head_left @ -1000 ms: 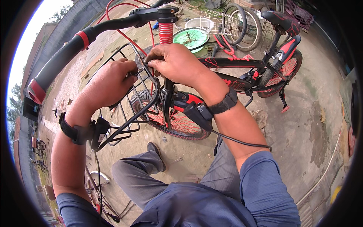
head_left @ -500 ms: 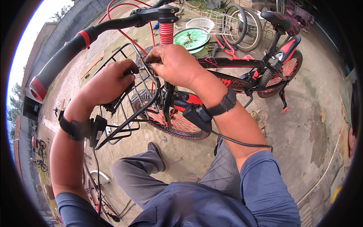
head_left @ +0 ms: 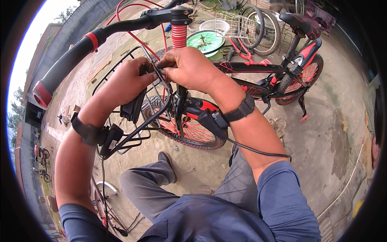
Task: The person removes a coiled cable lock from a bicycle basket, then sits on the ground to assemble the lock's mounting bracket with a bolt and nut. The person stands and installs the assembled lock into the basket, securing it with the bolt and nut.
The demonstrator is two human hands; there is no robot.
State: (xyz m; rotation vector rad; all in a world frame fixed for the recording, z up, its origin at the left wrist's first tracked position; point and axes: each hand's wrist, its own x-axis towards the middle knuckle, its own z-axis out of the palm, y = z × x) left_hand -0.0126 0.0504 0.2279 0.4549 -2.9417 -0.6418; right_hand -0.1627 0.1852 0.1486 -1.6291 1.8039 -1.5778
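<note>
A black and red bicycle (head_left: 252,67) stands in front of me, with a black wire basket (head_left: 139,133) at its front, below the handlebar (head_left: 125,27). My left hand (head_left: 128,78) reaches over the basket, its thumb and fingers pinched at the basket's rear rim. From the other side my right hand (head_left: 191,69) meets it there, thumb and forefinger closed at the same spot beside the red-ringed head tube stack (head_left: 178,37). Whatever small part sits between the fingertips is too hidden to name. Red cables (head_left: 141,41) run past both hands.
The front wheel (head_left: 193,131) with red spokes stands below my hands. Behind the bicycle lie a green basin (head_left: 205,42) with a wheel on it, a white wire basket (head_left: 238,26) and loose tyres (head_left: 268,34). Bicycle parts (head_left: 111,205) lie at the lower left.
My left hand has moved right and inward, so its fingertips now meet those of the right hand at the basket rim. The right hand has barely shifted.
</note>
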